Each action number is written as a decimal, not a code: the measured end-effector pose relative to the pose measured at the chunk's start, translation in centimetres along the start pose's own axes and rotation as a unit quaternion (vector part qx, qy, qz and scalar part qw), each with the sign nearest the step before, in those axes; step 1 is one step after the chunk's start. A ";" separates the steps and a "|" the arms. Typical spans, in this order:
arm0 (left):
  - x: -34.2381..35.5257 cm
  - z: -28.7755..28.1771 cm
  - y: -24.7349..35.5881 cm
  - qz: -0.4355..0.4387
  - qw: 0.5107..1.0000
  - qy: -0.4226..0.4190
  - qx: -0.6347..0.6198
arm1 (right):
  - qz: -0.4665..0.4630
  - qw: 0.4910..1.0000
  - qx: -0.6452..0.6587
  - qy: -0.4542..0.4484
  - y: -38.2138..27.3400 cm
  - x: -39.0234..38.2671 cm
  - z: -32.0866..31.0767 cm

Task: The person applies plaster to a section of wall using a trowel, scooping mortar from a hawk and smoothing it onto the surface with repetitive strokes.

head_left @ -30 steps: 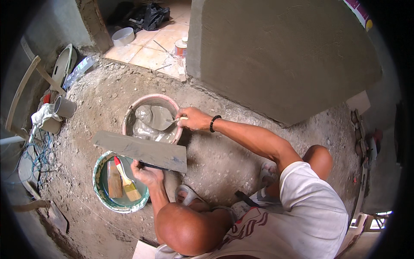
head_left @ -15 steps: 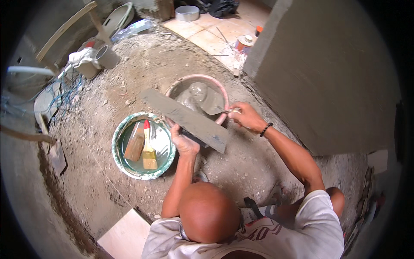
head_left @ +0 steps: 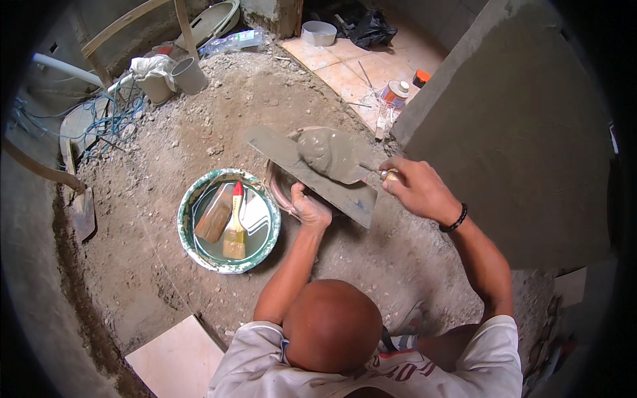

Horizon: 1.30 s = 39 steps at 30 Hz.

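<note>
My left hand (head_left: 310, 207) grips a long, flat plastering float (head_left: 355, 207) from below, its face up and slanting down to the right. In my right hand (head_left: 421, 189) is the handle of a trowel (head_left: 350, 159), whose blade lies over the float. A wet grey lump of mortar (head_left: 317, 151) sits at the blade and the float's far edge; which of them bears it is hard to tell. Beneath them stands a pinkish basin (head_left: 282, 192), mostly hidden. Left of my left hand, a green, paint-spattered basin (head_left: 188, 251) of water holds a paintbrush (head_left: 235, 232) and a wooden block (head_left: 214, 222).
A grey plastered wall (head_left: 517, 159) rises at the right. Rubble-strewn ground surrounds the basins. Far left are a shovel (head_left: 83, 215), blue cord (head_left: 123, 119) and two buckets (head_left: 190, 76). A can (head_left: 395, 94) stands on tiles beyond; a pale tile (head_left: 176, 358) lies near left.
The trowel has come up out of the pinkish basin with mortar and is now over the float. My right hand has risen, and the whole view has shifted slightly.
</note>
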<state>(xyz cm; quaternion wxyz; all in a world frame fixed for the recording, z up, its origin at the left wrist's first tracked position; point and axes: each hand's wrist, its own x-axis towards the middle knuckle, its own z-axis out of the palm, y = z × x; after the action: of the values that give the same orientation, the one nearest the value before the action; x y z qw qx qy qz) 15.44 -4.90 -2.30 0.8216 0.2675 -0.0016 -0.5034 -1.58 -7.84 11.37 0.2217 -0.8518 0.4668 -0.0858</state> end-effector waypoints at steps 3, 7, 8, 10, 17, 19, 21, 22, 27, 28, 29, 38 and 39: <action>0.7 -0.8 -0.8 0.012 0.999 -0.030 0.024 | -0.015 0.995 -0.084 0.057 -2.2 -0.5 0.8; 1.5 -1.9 -1.4 0.015 0.998 -0.064 0.021 | -0.042 0.981 -0.155 0.113 -3.5 -1.3 1.1; 1.7 -2.0 -1.5 0.011 0.997 -0.070 0.020 | -0.044 0.977 -0.171 0.119 -3.8 -1.5 1.3; 1.9 -2.2 -1.7 0.017 0.998 -0.067 0.013 | -0.050 0.970 -0.197 0.131 -4.1 -1.7 1.7; 2.7 -3.2 -2.3 0.122 0.993 -0.003 -0.006 | -0.042 0.986 -0.087 0.133 -3.4 -1.6 2.1; 2.9 -3.9 -2.4 0.139 0.990 -0.006 -0.006 | -0.026 0.992 0.017 0.124 -2.7 -1.2 1.7; 3.3 -4.7 -2.6 0.145 0.989 -0.022 -0.007 | 0.026 0.985 0.131 0.106 -2.0 -0.9 1.2; 3.5 -5.1 -2.7 0.129 0.991 -0.026 -0.002 | 0.052 0.977 0.185 0.097 -1.5 -0.7 1.1; 4.2 -7.0 -1.7 -0.014 0.997 -0.036 -0.062 | 0.102 0.980 0.152 0.079 2.0 0.9 0.3; 3.4 -7.3 -1.4 -0.078 0.990 -0.053 -0.102 | 0.103 0.984 0.121 0.078 2.7 1.5 0.9; 3.4 -7.0 -1.0 -0.088 0.989 -0.053 -0.102 | 0.089 0.988 0.115 0.061 3.5 2.1 1.5; 1.0 -3.2 2.5 -0.033 0.997 -0.060 -0.023 | 0.129 0.977 0.109 -0.126 7.4 8.7 9.3; 1.0 -2.8 2.6 -0.039 0.998 -0.034 -0.027 | 0.126 0.976 0.099 -0.146 7.9 9.2 9.9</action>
<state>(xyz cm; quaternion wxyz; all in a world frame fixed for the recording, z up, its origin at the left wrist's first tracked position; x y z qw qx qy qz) 18.81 -3.59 -3.86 0.8077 0.2276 -0.0049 -0.5439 0.95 -16.23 -1.59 0.3799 -0.7633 0.5221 0.0218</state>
